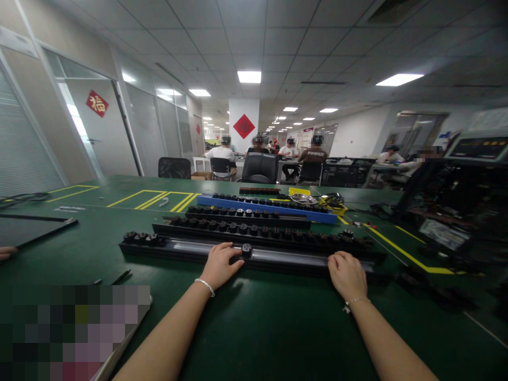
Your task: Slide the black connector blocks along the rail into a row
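Note:
A long black rail [186, 246] with a shiny channel lies across the table in front of me. A small black block [246, 250] sits in its channel near the middle. My left hand [221, 264] is over the rail just left of this block, thumb and fingers apart, a fingertip at the block's side. Toward the rail's right end, my right hand [349, 276] has its fingers curled over the rail. Several similar black blocks [141, 238] sit at the rail's left end. Close behind lies another black rail [234, 228] filled with a row of blocks.
Farther back are a shorter black rail [296, 220] and a blue rail [325, 216], both with blocks. A metal dish [304, 199] stands behind. Dark equipment [448, 211] is at right; a black frame [39, 228] and another person's hand [7, 253] are at left.

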`<act>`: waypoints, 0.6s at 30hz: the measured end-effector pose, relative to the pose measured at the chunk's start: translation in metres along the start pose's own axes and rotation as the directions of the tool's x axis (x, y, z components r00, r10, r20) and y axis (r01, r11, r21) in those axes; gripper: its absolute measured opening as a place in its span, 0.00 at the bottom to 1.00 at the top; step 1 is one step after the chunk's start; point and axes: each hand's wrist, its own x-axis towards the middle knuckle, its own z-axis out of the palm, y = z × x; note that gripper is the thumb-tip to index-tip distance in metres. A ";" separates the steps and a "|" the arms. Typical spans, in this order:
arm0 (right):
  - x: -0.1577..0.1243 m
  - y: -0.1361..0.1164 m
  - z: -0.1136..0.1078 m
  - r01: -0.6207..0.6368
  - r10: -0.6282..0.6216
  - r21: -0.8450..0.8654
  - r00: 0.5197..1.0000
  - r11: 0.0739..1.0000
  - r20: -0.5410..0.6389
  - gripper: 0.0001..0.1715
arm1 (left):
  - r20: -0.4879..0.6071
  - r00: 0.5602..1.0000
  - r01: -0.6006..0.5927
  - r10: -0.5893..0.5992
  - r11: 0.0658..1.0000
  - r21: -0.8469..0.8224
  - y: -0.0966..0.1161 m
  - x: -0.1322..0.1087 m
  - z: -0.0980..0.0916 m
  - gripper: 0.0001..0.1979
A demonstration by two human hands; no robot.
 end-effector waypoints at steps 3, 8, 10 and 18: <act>-0.002 -0.002 -0.001 -0.003 0.003 0.006 1.000 1.000 -0.006 0.22 | 0.011 1.000 -0.008 0.008 1.000 0.000 0.001 0.000 0.001 0.14; -0.005 -0.012 -0.002 0.114 -0.112 0.056 0.993 0.992 -0.039 0.20 | 0.027 1.000 0.000 0.001 1.000 -0.013 0.002 0.000 0.000 0.15; -0.006 -0.021 -0.003 0.202 -0.198 0.094 0.979 0.975 -0.054 0.20 | 0.034 0.999 0.004 -0.004 1.000 -0.015 0.003 -0.001 -0.001 0.15; -0.026 -0.071 -0.008 0.399 -0.425 0.240 0.903 0.885 0.067 0.20 | 0.050 0.999 0.002 -0.001 1.000 -0.014 0.004 0.000 -0.004 0.15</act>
